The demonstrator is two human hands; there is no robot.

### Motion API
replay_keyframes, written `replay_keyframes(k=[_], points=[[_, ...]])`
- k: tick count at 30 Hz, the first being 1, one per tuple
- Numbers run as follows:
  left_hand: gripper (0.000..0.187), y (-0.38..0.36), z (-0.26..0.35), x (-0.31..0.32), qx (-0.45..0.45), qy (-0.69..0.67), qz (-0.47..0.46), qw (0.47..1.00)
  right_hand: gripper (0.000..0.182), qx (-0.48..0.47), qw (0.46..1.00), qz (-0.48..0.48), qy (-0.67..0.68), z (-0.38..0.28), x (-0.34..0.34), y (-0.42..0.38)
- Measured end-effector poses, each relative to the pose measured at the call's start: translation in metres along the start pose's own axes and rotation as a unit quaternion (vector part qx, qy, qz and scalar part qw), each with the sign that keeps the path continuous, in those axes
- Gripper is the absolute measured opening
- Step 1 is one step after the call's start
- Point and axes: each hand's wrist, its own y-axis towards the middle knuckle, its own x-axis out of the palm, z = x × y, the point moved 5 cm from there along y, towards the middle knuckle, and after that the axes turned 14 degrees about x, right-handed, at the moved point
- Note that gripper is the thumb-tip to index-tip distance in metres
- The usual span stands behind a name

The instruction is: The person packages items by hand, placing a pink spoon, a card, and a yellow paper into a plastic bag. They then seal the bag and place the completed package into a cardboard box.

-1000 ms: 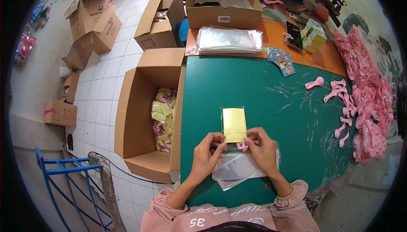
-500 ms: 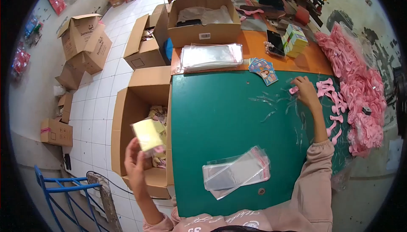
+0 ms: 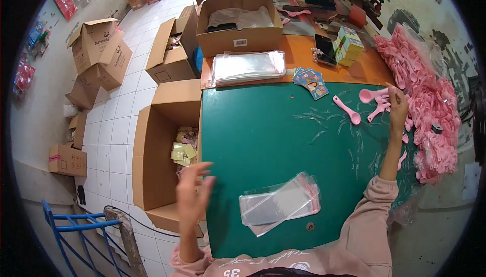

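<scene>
My left hand (image 3: 192, 196) hovers by the table's left edge beside the open carton, fingers apart and holding nothing, slightly blurred. Inside that carton (image 3: 143, 160) lie several packets with pale yellow cards (image 3: 183, 152). Over at the right, my right hand (image 3: 398, 109) pinches the handle of a pink measuring spoon (image 3: 366, 95). Under and beside it are more pink spoons (image 3: 378, 110), partly hidden by the hand. A single pink spoon (image 3: 348, 111) lies apart on the green mat (image 3: 253, 145). Clear plastic bags (image 3: 281, 203) rest near my body.
A fan of printed cards (image 3: 311, 82) lies at the mat's far edge, near a stack of bags (image 3: 248, 67) and a phone (image 3: 325, 49). Bagged pink spoons (image 3: 430, 110) heap along the right. Plastic scraps (image 3: 359, 143) litter the mat. A blue metal frame (image 3: 83, 221) stands lower left.
My left hand has let go of the yellow-card packet over the carton and moved right. My right hand has moved right to the spoon pile; one spoon now lies alone on the mat.
</scene>
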Motion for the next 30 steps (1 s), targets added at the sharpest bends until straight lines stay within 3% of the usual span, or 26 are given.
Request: replay_keyframes(k=[3, 4, 7, 8, 13, 17, 21, 26, 30], points=[[0.031, 0.011, 0.055, 0.068, 0.2, 0.041, -0.149, 0.967, 0.027, -0.033, 0.997, 0.038, -0.063, -0.021, -0.004, -0.023], [0.031, 0.009, 0.065, 0.087, 0.203, 0.052, -0.175, 0.962, 0.021, -0.014, 1.0, 0.024, -0.006, -0.016, -0.006, -0.025], [0.031, 0.005, 0.074, 0.139, 0.223, 0.102, -0.195, 0.95, 0.019, -0.067, 0.986, 0.098, -0.12, -0.053, 0.003, -0.063], [0.031, 0.004, 0.069, 0.15, 0.23, 0.122, -0.192, 0.946, 0.017, -0.043, 0.994, 0.051, -0.086, -0.05, 0.006, -0.065], [0.028, 0.006, 0.048, 0.163, 0.181, -0.041, -0.205, 0.961, 0.015, -0.015, 0.992, -0.126, -0.015, -0.086, 0.034, -0.105], [0.023, 0.013, 0.049, 0.151, 0.177, -0.089, -0.189, 0.962, 0.015, 0.014, 0.943, -0.331, -0.042, -0.102, 0.06, -0.135], [0.02, 0.017, 0.041, 0.149, 0.109, -0.14, -0.245, 0.953, 0.014, 0.013, 0.875, -0.472, -0.109, -0.103, 0.092, -0.163], [0.017, 0.019, 0.042, 0.143, 0.073, -0.157, -0.282, 0.944, 0.015, -0.01, 0.864, -0.466, -0.19, -0.083, 0.116, -0.173], [0.014, 0.022, 0.044, 0.136, 0.086, -0.205, -0.234, 0.947, 0.015, -0.019, 0.86, -0.468, -0.203, -0.083, 0.117, -0.173]])
